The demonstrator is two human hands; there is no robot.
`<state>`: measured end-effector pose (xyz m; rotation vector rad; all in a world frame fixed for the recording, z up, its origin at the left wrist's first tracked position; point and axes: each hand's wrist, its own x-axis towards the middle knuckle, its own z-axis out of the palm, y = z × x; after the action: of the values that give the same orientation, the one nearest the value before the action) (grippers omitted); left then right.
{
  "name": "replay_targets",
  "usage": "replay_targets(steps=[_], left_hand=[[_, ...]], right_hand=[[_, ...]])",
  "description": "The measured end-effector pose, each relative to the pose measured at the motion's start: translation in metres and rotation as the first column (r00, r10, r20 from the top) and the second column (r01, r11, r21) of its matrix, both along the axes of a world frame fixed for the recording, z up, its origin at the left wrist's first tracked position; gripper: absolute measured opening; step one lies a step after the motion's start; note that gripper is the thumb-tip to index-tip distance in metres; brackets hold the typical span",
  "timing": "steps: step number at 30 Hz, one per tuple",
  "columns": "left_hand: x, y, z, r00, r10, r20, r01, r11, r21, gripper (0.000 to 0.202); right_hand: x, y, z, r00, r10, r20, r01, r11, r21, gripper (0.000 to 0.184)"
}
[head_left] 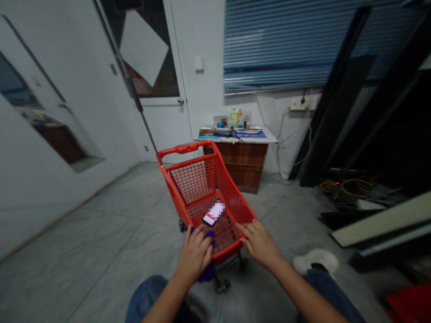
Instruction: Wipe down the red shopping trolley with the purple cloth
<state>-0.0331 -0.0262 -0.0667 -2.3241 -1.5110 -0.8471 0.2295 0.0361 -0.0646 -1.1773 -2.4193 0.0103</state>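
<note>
A red plastic shopping cart point(183, 211) stands in front of me, its handle on the far side. My left hand point(197, 251) is closed on a purple cloth point(207, 271) at the near left edge of the basket, and part of the cloth hangs outside it. On the near right rim, my right hand point(257, 242) grips the cart with its fingers over the edge and its thumb lower down. Inside the basket lies a phone point(213, 215) with a lit screen, beyond my left hand. My left palm hides part of the cloth.
Behind the cart is a brown cabinet point(247, 163) with bottles and papers on top. A thin pole point(134, 94) rises by the cart's handle. Dark panels point(333, 116) lean at the right, near cables and long boards point(380, 220). A white shoe point(316, 260) is at the lower right.
</note>
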Motion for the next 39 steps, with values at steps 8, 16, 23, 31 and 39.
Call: replay_targets(steps=[8,16,23,31,39], left_hand=[[-0.050,0.007,0.011,0.994,-0.096,-0.049,0.092,0.993,-0.078,0.026],[0.000,-0.009,-0.026,0.965,0.196,0.176,-0.222,0.964,0.145,0.023],[0.034,-0.018,-0.034,0.970,0.218,0.111,-0.232,0.963,0.136,0.029],[-0.047,-0.013,-0.019,0.953,0.301,0.019,-0.302,0.952,0.042,0.036],[0.049,-0.005,-0.024,0.969,0.205,0.138,-0.218,0.972,0.087,0.032]], right_hand=[[-0.037,-0.030,-0.017,0.994,-0.095,-0.050,0.099,0.991,0.092,0.045],[-0.072,-0.051,-0.031,0.970,-0.205,-0.134,0.225,0.962,0.153,0.057],[-0.070,-0.062,-0.032,0.985,-0.133,-0.109,0.151,0.972,0.178,0.066],[-0.035,-0.055,-0.014,1.000,-0.022,0.015,0.021,0.998,0.067,0.070],[-0.048,-0.056,-0.027,0.992,-0.085,-0.091,0.091,0.994,0.056,0.074]])
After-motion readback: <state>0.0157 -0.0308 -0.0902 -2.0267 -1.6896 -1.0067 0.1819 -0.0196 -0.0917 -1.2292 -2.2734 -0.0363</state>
